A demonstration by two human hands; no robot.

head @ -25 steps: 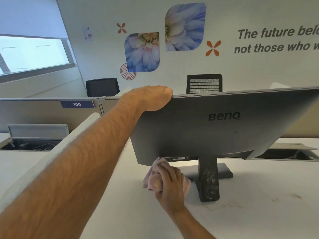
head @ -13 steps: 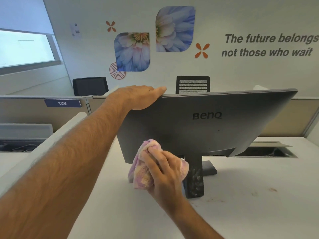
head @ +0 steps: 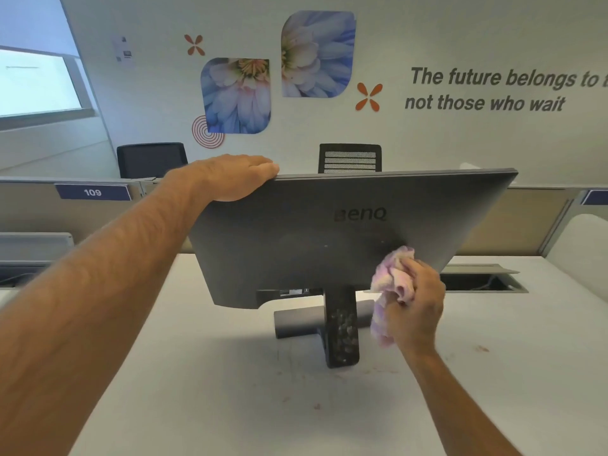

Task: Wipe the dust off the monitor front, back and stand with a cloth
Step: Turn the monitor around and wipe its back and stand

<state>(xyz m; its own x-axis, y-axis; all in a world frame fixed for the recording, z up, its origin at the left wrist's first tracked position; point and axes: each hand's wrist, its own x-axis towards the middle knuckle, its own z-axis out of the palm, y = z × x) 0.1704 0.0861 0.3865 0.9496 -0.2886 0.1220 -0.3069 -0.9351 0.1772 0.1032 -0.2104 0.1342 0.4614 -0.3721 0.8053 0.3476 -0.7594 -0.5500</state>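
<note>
White desk surface carries a dark grey monitor with its back panel, marked BenQ, turned toward the camera and its upper edge tilted away. Behind the desk run low partitions, one bearing a blue label reading 109, and past them stand two office chairs against a wall decorated with flower graphics and grey lettering. The left hand lies over the top left corner of the monitor, palm down, fingers laid along and over the upper edge. The right hand is at the lower right area of the back panel, fingers curled round a bunched pink and white cloth. The top of the cloth is against the back panel below and to the right of the logo; the rest hangs down in front of the hand. The stand, a dark post on a flat base, rests on the desk just left of the right hand; its post is speckled with pale dust marks. An open cable tray sits in the desk behind the right hand.
</note>
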